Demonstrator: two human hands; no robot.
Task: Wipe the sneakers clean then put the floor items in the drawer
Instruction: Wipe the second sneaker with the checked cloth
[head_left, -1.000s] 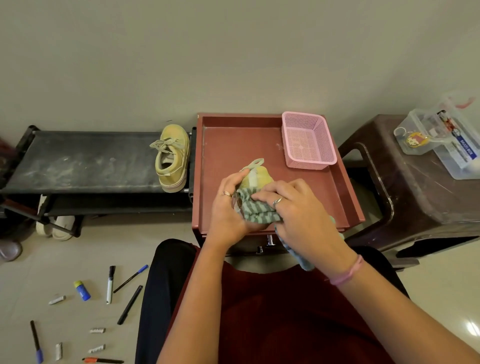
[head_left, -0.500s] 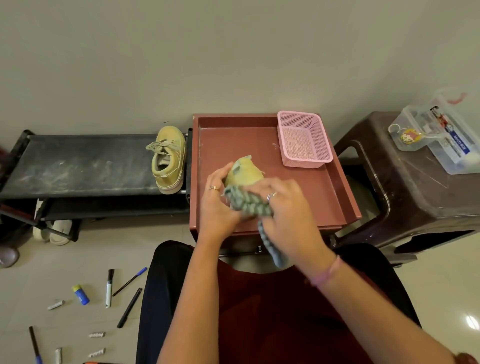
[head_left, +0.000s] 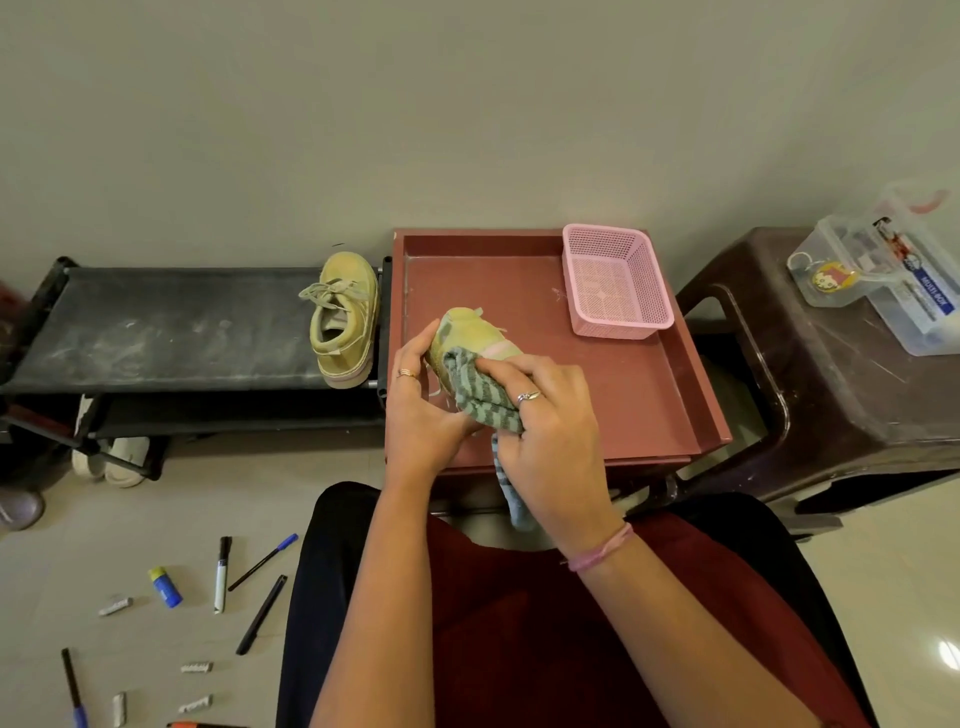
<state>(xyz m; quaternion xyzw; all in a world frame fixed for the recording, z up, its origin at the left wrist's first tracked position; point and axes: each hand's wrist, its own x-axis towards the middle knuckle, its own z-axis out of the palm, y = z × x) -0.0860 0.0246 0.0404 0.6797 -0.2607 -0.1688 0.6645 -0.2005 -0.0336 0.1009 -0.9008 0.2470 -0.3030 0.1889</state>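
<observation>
A: Where do we stand with the sneakers?

B: At the centre of the frame our left hand (head_left: 421, 405) is curled round the small yellow canvas sneaker (head_left: 470, 332), holding it up over the red-brown open drawer (head_left: 649, 395). Our right hand (head_left: 550, 431) grips the grey-and-green striped cloth (head_left: 480, 392) and presses it against the near side of that shoe; a tail of the cloth hangs below the wrist.

A: Which way does the shoe lie?

B: Its long axis seems to run from the lower left, in our left palm, up and to the right across the picture. The cloth covers the end nearest us, so the far end is the bare part. We judge the next stroke goes along that axis, away from us, with the right hand doing the travelling since it already sits on the shoe.

A: And the other one?

B: The matching yellow lace-up sneaker (head_left: 345, 322) stands on the dusty black shoe rack (head_left: 171, 332), left of centre, just beside the drawer's left wall. Our left hand is the nearer one for it.

A: The floor items?

B: The black markers, pens and small white pieces (head_left: 223, 577) are scattered on the tiled floor at the lower left, well apart from both hands. That step is not yet begun. A pink mesh plastic basket (head_left: 615, 283) sits in the drawer's upper right corner.
</observation>
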